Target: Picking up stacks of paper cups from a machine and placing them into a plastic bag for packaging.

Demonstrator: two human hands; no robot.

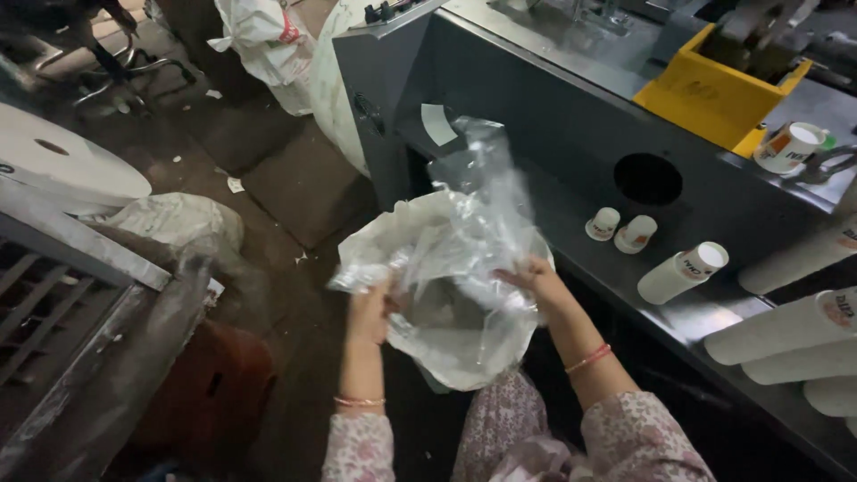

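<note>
Left hand [370, 312] and right hand [534, 278] each pinch an edge of a clear plastic bag [455, 268], held crumpled in front of the grey machine's ledge [571, 223]. Bag mouth partly pulled apart, nothing inside; paper cup stacks [683, 272] lie on the ledge, unbagged

Plastic bag [455, 268] between left hand [370, 312] and right hand [536, 281], before the machine [553, 116]. Right of the bag, on the machine's ledge [687, 317]: two upturned cups [622, 229] side by side, one cup stack [683, 272] lying beyond them, longer stacks [794, 330] at far right. Paper roll [62, 161] far left, above a metal grate [45, 303]. Sacks [268, 40] on the floor behind.
</note>
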